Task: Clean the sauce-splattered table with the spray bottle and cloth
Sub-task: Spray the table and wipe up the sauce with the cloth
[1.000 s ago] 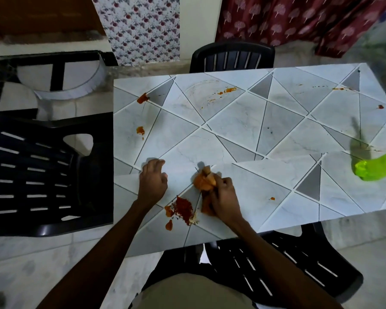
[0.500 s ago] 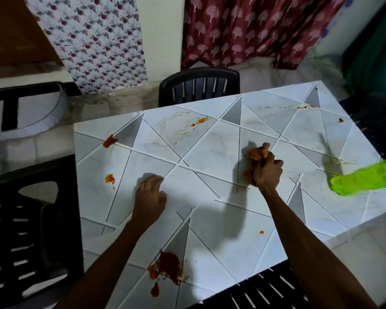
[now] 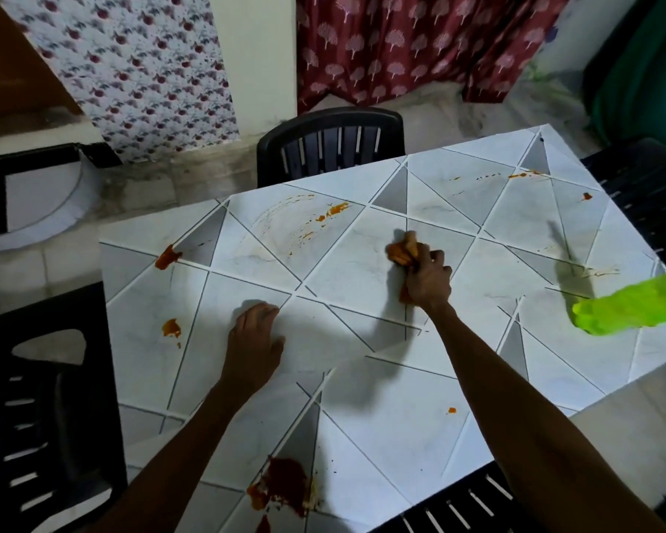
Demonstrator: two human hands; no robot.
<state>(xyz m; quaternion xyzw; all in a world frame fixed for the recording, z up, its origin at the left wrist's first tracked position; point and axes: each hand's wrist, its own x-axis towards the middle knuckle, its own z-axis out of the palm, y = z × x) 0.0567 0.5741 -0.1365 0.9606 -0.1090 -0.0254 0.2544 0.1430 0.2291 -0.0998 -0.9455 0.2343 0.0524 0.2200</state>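
Filling most of the view, the white marble-look table with dark triangular lines (image 3: pixel 381 409) carries every task item. Black slatted plastic chairs stand at its far edge (image 3: pixel 329 142), its left edge (image 3: pixel 35 398) and its near edge (image 3: pixel 458 502).

The bright green plastic spray bottle (image 3: pixel 631 305) is at the right edge, blurred and running out of frame, well apart from both hands.

The left hand (image 3: pixel 252 340) rests palm-down on the table, midway between the left edge and the centre. Its fingers are loosely bent and hold nothing. The right hand (image 3: pixel 429 277) is near the table's centre, toward the far edge, with its fingers curled tightly round the bunched orange cloth (image 3: pixel 402 251). The cloth bulges out beyond the knuckles and is pressed onto the tabletop.

The big dark red sauce blot (image 3: pixel 285 484) sits at the near edge, with a smaller drip just below it. An orange-red splash (image 3: pixel 167 256) marks the far left corner and another (image 3: pixel 171 328) lies by the left edge. A thin curved smear with orange flecks (image 3: pixel 331 211) lies toward the far edge. Small specks (image 3: pixel 523 174) dot the far right corner, and one tiny spot (image 3: pixel 451 410) lies beside the right forearm.
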